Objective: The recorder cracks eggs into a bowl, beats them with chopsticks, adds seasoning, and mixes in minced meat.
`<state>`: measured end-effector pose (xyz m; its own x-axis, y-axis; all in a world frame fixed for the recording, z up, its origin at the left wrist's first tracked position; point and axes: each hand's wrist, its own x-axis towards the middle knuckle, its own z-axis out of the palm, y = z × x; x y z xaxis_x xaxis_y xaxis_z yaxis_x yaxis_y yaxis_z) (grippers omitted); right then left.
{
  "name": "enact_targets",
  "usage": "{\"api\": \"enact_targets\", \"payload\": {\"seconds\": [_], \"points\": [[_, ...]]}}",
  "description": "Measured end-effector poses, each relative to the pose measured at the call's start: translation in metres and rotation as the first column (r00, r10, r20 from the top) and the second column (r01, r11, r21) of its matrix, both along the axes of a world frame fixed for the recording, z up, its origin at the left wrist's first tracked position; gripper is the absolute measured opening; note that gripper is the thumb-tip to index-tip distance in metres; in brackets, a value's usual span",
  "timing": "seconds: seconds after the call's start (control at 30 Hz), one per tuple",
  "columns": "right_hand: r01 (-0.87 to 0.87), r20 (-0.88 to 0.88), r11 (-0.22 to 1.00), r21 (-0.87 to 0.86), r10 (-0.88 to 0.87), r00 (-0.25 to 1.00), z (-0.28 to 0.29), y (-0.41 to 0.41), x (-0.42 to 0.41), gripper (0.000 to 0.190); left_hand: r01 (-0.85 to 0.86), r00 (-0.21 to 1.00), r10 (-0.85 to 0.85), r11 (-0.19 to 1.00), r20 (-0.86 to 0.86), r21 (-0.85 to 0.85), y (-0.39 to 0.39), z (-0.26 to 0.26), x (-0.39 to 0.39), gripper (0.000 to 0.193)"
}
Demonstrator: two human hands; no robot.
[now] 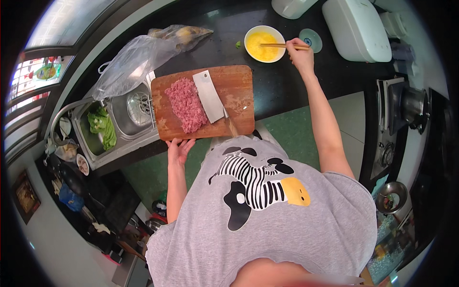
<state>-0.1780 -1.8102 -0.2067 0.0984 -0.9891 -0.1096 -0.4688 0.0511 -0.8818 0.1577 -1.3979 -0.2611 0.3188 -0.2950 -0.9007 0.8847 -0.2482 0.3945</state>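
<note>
Wooden chopsticks [278, 45] are in my right hand [300, 57], their tips in the yellow beaten egg [263, 45] of a white bowl [250, 54]. Just beyond that hand sits a small pale green dish [315, 36]. My left hand [179, 149] is at the near edge of a wooden cutting board [233, 82], its fingertips at or under the rim; whether they grip it is hidden. Pink minced meat [185, 106] lies on the board, with a cleaver [209, 97] flat beside it, the handle pointing towards me.
Left of the board is a double steel sink [122, 134] with leafy greens [103, 125] in one basin. A clear plastic bag [138, 59] lies behind it. A white appliance [358, 30] stands at the back right, and a steel pot [414, 104] at the far right.
</note>
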Motion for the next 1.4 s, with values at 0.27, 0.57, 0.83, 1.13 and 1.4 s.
{"api": "enact_targets", "payload": {"seconds": [0.27, 0.57, 0.83, 1.13, 1.4], "points": [[-0.373, -0.159, 0.919, -0.126, 0.352, 0.922, 0.020, -0.010, 0.007, 0.020, -0.024, 0.999, 0.024, 1.000, -0.038, -0.007, -0.015, -0.007, -0.010, 0.109], [-0.380, 0.179, 0.817, 0.433, 0.336, 0.925, 0.006, -0.087, -0.044, 0.023, -0.176, 0.977, 0.172, 0.984, 0.126, 0.027, -0.039, 0.006, -0.043, 0.064], [-0.486, 0.246, 0.805, 0.341, 0.422, 0.872, -0.020, -0.131, -0.043, 0.022, -0.427, 0.878, 0.443, 0.896, 0.179, -0.121, -0.044, 0.016, -0.086, 0.067], [-0.506, 0.269, 0.800, 0.321, 0.436, 0.859, -0.022, -0.140, -0.039, 0.022, 0.459, 0.804, -0.297, 0.860, 0.515, -0.221, -0.256, 0.039, -0.209, 0.057], [-0.536, 0.334, 0.739, 0.407, 0.426, 0.841, -0.026, -0.145, -0.043, 0.022, 0.274, 0.951, -0.217, 0.922, 0.220, -0.272, -0.344, 0.004, -0.247, 0.082]]}}
